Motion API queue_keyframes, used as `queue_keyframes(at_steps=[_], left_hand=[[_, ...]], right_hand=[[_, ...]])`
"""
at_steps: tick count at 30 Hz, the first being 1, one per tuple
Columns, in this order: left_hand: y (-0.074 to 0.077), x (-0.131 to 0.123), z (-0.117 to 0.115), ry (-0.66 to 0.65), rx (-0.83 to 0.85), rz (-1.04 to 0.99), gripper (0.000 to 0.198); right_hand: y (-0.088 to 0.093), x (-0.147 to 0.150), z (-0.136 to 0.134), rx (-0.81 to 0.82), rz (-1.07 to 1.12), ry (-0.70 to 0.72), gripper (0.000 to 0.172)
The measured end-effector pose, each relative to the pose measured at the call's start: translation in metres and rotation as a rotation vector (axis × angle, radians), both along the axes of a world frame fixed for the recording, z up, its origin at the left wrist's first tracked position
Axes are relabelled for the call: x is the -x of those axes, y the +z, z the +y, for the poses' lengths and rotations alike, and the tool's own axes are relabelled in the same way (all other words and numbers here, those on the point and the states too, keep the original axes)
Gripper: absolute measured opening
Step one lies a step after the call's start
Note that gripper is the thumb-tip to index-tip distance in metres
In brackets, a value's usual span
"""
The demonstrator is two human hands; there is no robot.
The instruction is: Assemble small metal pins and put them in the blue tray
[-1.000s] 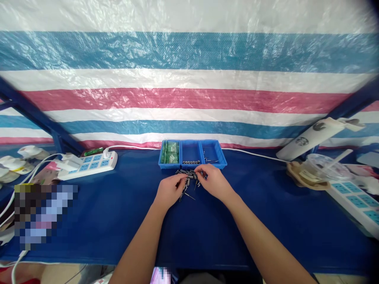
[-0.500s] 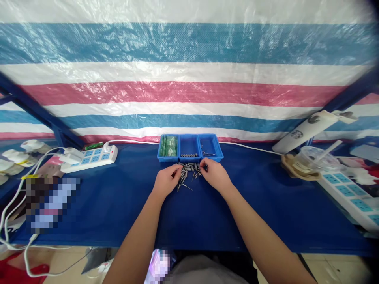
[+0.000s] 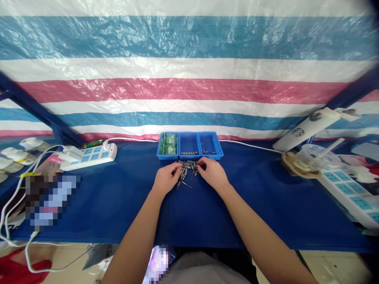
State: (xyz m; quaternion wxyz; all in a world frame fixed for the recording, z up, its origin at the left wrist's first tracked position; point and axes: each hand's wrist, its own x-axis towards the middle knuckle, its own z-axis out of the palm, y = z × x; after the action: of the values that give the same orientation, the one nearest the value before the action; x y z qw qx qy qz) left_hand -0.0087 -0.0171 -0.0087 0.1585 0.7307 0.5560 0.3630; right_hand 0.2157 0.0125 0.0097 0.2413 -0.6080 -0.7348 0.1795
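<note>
A loose pile of small metal pins and grey cylinders (image 3: 189,165) lies on the blue tabletop, just in front of three joined blue bins. My left hand (image 3: 166,178) is at the pile's left side, fingers closed at its edge; what they hold, if anything, is too small to make out. On the right side my right hand (image 3: 212,172) has its fingertips pinched together at the pile, their contents hidden. Green packets fill the left bin (image 3: 168,146). A row of small shiny metal parts (image 3: 188,153) lies in the middle bin, and a few thin pins (image 3: 209,152) are in the right bin.
A white power strip (image 3: 91,156) with cables lies to the left, bottles (image 3: 17,155) beyond it. At the right are a leaning white cylinder (image 3: 306,130), a clear plastic cup (image 3: 318,156) and another power strip (image 3: 351,197). A striped plastic sheet (image 3: 189,90) hangs behind.
My right hand has shifted slightly left, closer to the middle of the pile. My left hand stays almost in place. The view has tilted a little.
</note>
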Motion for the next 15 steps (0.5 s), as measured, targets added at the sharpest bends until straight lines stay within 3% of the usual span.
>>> queue_keyframes(at_steps=[11, 15], left_hand=[[0.0015, -0.0013, -0.0004, -0.001, 0.027, -0.014, 0.025], [0.0021, -0.0017, -0.0005, 0.002, 0.037, -0.025, 0.025]], right_hand=[[0.0000, 0.0011, -0.0015, 0.027, 0.085, -0.058, 0.021], [-0.0020, 0.0028, -0.0016, -0.066, 0.142, -0.088, 0.019]])
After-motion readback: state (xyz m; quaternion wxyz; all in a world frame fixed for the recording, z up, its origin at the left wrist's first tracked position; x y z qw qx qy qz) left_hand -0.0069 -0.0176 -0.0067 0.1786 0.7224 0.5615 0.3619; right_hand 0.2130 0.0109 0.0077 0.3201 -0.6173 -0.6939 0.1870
